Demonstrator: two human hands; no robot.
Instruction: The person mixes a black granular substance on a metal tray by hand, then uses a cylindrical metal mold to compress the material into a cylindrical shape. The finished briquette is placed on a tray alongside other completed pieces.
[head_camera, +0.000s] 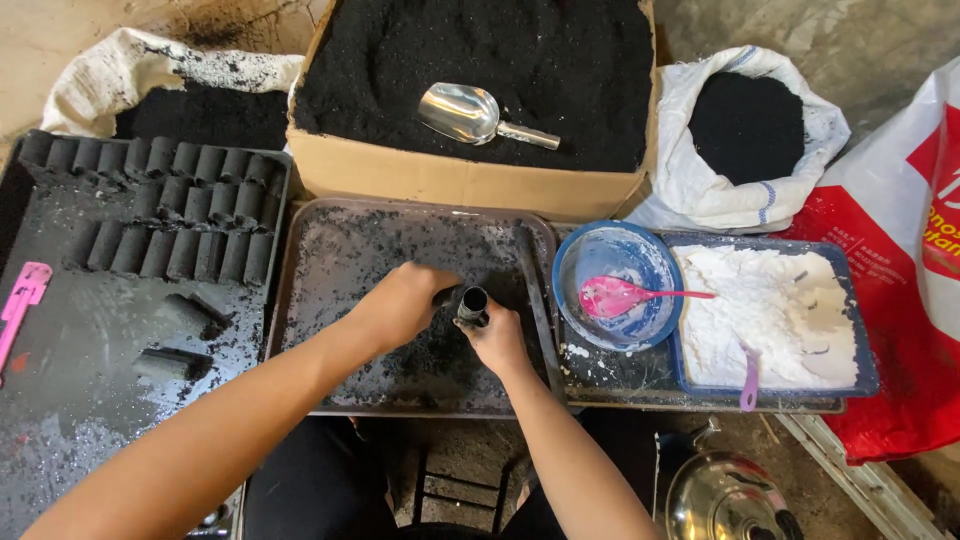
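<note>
Over a brown tray (320, 230) dusted with black powder, both hands meet at a short black tube (472, 304). My right hand (497, 340) grips the tube from below, its open end facing up. My left hand (402, 303) closes around the tube's left side, fingers curled on it. Black powder lies loose under both hands on the tray.
A cardboard box (470, 180) of black powder with a metal scoop (470, 112) sits behind. Rows of black cylinders (160, 210) fill the left tray. A blue bowl (615, 285) with pink spoon, a blue tray of white powder (770, 310), sacks and a kettle (725, 495) stand right.
</note>
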